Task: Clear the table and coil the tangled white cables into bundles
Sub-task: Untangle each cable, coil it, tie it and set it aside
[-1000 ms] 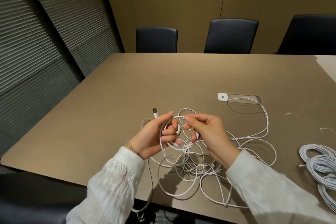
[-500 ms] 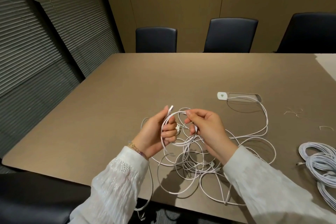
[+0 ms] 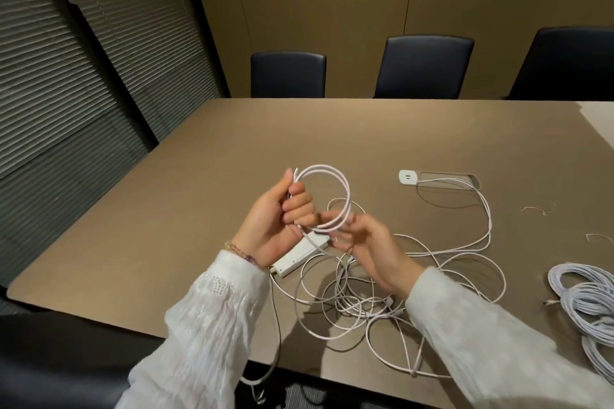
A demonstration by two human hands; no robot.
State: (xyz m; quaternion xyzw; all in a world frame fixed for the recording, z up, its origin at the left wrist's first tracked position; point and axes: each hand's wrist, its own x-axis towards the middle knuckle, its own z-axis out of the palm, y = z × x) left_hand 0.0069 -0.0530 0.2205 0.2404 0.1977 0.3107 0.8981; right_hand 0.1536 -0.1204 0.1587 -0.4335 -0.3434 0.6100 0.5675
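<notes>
STEP: coiling cable [image 3: 327, 199] | left hand [image 3: 277, 219] grips loops | right hand [image 3: 363, 242] blurred, apparently pinching strand beside coil | NEXT: feed slack from tangle [image 3: 358, 295]

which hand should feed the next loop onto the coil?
Right, probably. The left hand already grips the coil, anchoring it. The right hand, blurred, sits at the coil's lower edge, nearest the loose cable tangled on the table.
</notes>
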